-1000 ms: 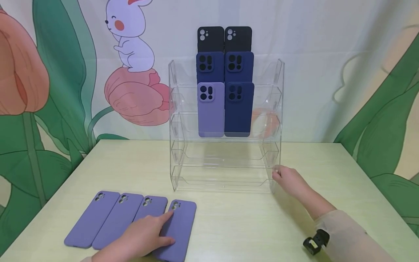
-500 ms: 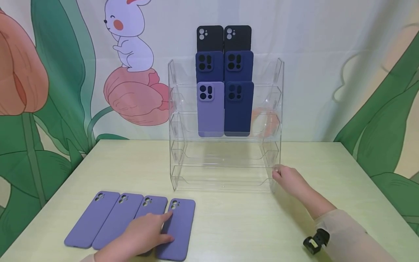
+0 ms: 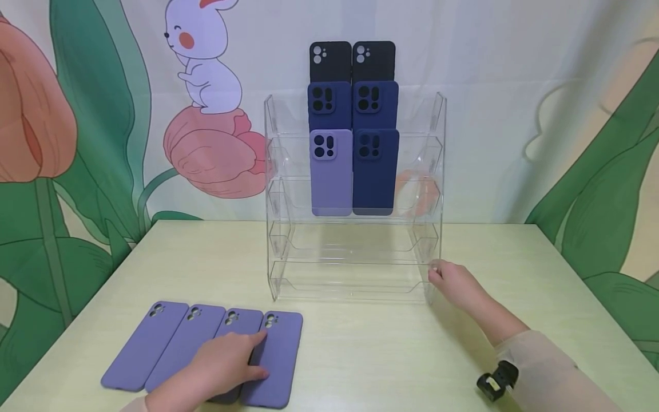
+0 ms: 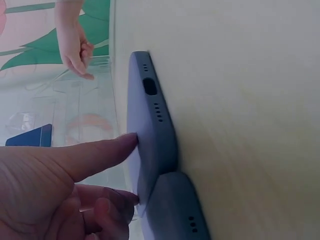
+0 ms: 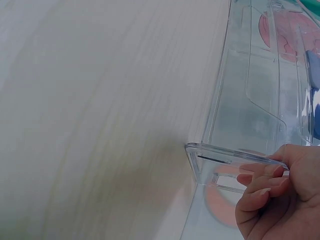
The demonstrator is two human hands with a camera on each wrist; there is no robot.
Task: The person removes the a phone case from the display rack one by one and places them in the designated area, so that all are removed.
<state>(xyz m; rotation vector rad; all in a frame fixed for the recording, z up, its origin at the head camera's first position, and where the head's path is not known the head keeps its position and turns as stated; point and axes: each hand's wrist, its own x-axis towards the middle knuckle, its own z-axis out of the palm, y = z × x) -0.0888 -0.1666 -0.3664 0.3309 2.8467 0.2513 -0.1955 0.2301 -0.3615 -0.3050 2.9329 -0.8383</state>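
Note:
Four-row detail aside, several lavender phone cases (image 3: 136, 346) lie flat in a row on the table's left side, camera cutouts facing away. My left hand (image 3: 223, 363) reaches over the third one. Its index fingertip and thumb, held apart, press on the rightmost case (image 3: 280, 366). In the left wrist view the thumb (image 4: 112, 155) is straight, and that case's end (image 4: 155, 112) shows its port hole. My right hand (image 3: 455, 284) grips the lower right side panel of a clear acrylic display rack (image 3: 352, 292). The right wrist view shows its fingers (image 5: 260, 200) curled at the panel's edge.
Upright in the rack's upper tiers stand two black cases (image 3: 330, 62), several navy cases (image 3: 374, 177) and a light purple case (image 3: 332, 183). Behind the table (image 3: 370, 355) hangs a printed cloth (image 3: 489, 114). A black device (image 3: 496, 380) is strapped to the right sleeve.
My left hand has slid the rightmost lavender case a little left, up against its neighbour, closing the gap. My right hand keeps its hold on the rack.

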